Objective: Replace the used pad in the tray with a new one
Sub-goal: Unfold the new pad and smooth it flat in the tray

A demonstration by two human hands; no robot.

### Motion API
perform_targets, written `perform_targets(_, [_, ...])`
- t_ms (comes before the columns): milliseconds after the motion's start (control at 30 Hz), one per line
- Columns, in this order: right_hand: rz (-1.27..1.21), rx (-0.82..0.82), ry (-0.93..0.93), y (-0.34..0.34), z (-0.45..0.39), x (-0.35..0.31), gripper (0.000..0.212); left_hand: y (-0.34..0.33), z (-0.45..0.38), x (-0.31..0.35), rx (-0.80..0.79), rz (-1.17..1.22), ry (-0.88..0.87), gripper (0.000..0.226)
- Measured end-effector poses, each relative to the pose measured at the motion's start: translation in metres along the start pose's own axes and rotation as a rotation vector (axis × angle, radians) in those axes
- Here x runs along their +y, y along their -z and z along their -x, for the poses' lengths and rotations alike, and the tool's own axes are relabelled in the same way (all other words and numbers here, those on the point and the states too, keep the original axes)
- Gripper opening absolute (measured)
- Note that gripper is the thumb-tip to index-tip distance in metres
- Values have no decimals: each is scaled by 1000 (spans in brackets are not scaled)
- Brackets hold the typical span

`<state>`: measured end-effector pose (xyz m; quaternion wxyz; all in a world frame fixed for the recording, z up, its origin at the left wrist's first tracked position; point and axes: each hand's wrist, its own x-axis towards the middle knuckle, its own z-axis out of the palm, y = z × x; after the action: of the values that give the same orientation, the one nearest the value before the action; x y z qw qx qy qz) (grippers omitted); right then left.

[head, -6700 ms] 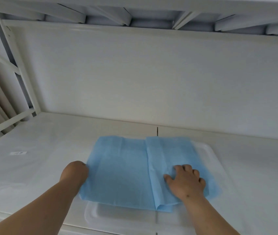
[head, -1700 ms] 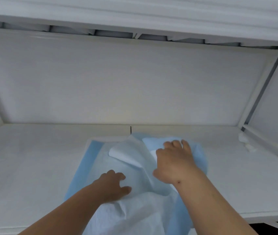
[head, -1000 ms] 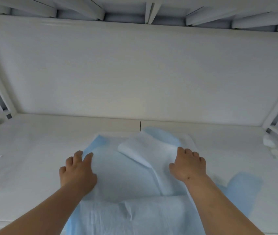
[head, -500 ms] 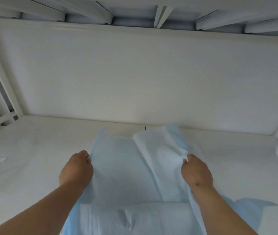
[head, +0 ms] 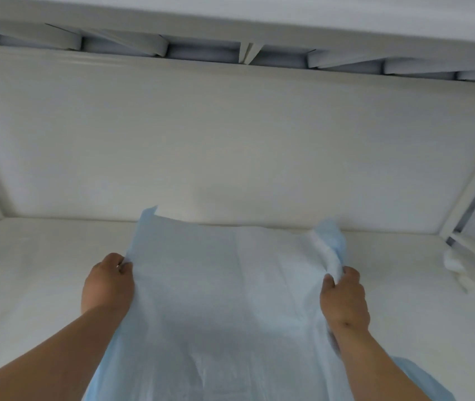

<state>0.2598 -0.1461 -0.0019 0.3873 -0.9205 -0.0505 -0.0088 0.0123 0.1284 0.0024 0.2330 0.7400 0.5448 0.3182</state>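
The big pad (head: 219, 299) is spread out over the white shelf (head: 27, 270), white side up (its edges are blue). The left hand (head: 108, 283) pinches the pad's left edge with curled fingers. The right hand (head: 343, 298) grips the pad's right edge, where it bunches up. A small white lump (head: 455, 263) lies on the shelf, far to the right of the pad.

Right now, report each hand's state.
Left hand: pinching the left edge of the light blue absorbent pad.
Right hand: gripping its right edge.
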Motion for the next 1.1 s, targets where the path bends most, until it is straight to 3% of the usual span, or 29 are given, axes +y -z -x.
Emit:
perform_targets(133, [330, -12, 6, 3, 6, 2, 68, -4, -2, 1, -53, 83, 114, 14])
perform_targets(300, [625, -10, 259, -6, 16, 1, 74, -6, 1, -14, -189, 29, 175, 55])
perform_targets(433, [714, -161, 256, -9, 19, -2, 59, -2, 4, -21, -291, -84, 246, 66])
perform_targets(533, [701, -244, 166, -7, 24, 1, 37, 2, 4, -27, -348, -85, 264, 59])
perform_targets(767, [687, -245, 95, -2, 28, 5, 32, 12, 2, -27, -116, 100, 232, 40])
perform_targets(867, [719, -231, 82, 5, 29, 6, 26, 17, 2, -28, -102, 103, 208, 42])
perform_targets(933, [741, -203, 124, 5, 30, 8, 36, 18, 4, -31, -151, 40, 210, 49])
perform_targets(1000, [781, -190, 174, 3, 30, 10, 66, 18, 10, -32, -185, -214, 173, 56])
perform_targets(1100, [831, -242, 237, 1, 33, 9, 76, 17, 27, -23, -184, -446, -72, 54])
